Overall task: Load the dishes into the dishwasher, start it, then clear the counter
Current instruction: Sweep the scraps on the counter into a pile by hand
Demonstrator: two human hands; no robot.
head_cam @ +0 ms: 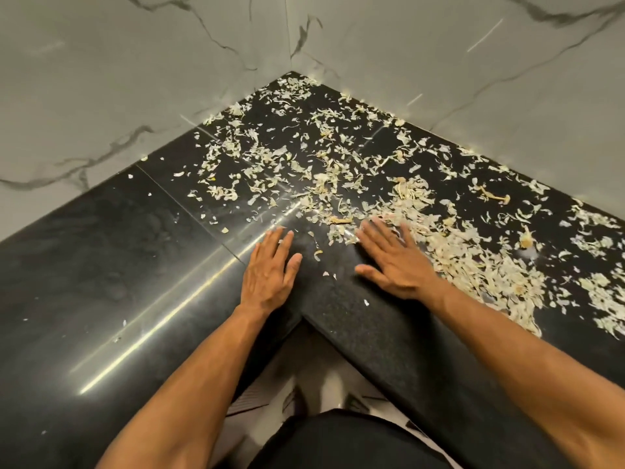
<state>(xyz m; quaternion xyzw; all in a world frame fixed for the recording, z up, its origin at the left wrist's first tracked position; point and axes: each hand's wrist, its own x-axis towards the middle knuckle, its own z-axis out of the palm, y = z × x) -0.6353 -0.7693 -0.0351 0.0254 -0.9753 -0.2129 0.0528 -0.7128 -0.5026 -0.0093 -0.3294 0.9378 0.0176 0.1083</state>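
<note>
Black stone counter [101, 252] forms an inside corner against marbled wall panels [118, 79]. Pale dry peelings [338, 157] litter its back and right sections. My left hand [269, 270] lies flat, fingers straight, on bare stone. My right hand [394, 258] lies flat, fingers straight, touching the peelings' edge.

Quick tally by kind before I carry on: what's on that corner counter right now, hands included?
Hands: 2, left hand and right hand, both flat on the black counter
Stem-like scraps: at least 2 clear ones, e.g.
Pale peel scraps: too many to count, 1 scattered mess
Dishes: 0
Total: 2 hands plus the scraps
</note>
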